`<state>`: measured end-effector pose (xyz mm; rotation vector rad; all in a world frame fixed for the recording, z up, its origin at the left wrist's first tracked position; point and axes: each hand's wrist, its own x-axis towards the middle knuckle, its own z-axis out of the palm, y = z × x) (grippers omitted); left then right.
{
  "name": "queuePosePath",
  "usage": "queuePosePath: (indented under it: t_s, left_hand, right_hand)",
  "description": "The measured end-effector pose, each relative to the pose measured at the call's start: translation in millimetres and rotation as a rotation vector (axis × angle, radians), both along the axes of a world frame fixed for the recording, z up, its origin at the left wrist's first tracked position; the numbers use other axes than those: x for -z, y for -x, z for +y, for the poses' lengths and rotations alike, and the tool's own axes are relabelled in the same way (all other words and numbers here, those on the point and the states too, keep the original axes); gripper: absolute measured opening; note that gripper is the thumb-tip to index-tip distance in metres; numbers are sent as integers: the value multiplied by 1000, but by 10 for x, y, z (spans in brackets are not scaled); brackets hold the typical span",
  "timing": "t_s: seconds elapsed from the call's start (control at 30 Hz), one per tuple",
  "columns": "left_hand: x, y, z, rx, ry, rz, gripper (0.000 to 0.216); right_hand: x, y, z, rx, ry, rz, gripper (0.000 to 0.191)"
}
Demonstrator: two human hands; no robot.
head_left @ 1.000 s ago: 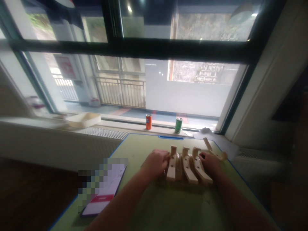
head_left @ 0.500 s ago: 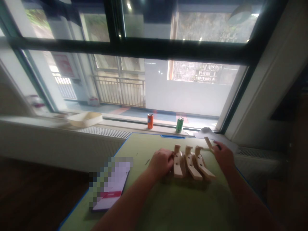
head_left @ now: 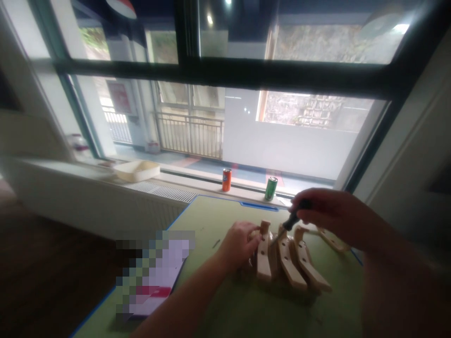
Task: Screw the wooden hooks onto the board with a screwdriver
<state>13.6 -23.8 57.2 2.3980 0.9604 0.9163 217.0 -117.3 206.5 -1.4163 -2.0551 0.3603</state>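
Observation:
In front of me on the green table stands a wooden assembly point(head_left: 265, 267): three pale, curved slats side by side, each with dark round holes and a bent top. My left hand point(head_left: 243, 244) is closed around the left slat, thumb and fingers near its upper hole. Above the assembly, my right hand point(head_left: 320, 206) grips a screwdriver point(head_left: 291, 219) with a dark handle. Its shaft slants down left between the left and middle slats; I cannot tell what the tip touches. Another wooden piece point(head_left: 333, 240) lies on the table, below my right hand.
A purple-white booklet point(head_left: 172, 267), partly pixelated, lies on the table's left point(head_left: 206, 211). A small dark screw-like piece point(head_left: 216, 243) lies near my left hand. On the window ledge are an orange can point(head_left: 226, 180), a green can point(head_left: 271, 188) and a cream tray point(head_left: 141, 173).
My right hand has moved left and over the assembly, bringing the screwdriver between the slats. The loose wooden piece at the right now lies flat. My left hand stays at the left slat.

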Motion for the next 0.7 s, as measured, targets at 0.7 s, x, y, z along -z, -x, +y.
queuePosePath:
  t_s: [0.7]
  left_hand:
    - [49, -70, -39, 18, 7, 49, 20]
  right_hand:
    - [312, 54, 365, 5, -155, -176, 27]
